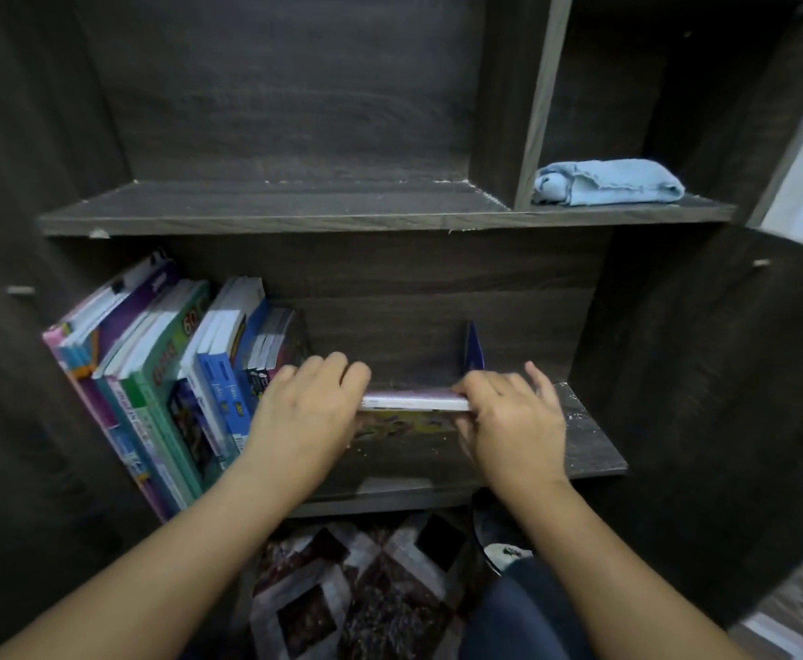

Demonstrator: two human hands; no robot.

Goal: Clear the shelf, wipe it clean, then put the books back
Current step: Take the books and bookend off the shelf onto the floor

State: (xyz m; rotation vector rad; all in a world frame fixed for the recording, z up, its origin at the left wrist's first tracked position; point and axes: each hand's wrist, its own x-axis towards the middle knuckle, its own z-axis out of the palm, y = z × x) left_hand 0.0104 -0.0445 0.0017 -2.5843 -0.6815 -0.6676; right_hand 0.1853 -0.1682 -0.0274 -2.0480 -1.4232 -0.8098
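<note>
Paperbacks with bright covers lean just left of the fingers of the left hand. Both hands pinch a thin white-edged book by its ends, the right hand curled round the other end, low on the dark wooden shelf. Pale crumbs lie right of those fingers. Above them a folded pale-blue cloth sits untouched. Clearing looks partly done; wiping and restocking remain.

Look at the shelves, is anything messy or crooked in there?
Yes. The colourful row of books on the lower dark wooden shelf leans sideways instead of standing straight, and pale specks litter that shelf's bare right end.
</note>
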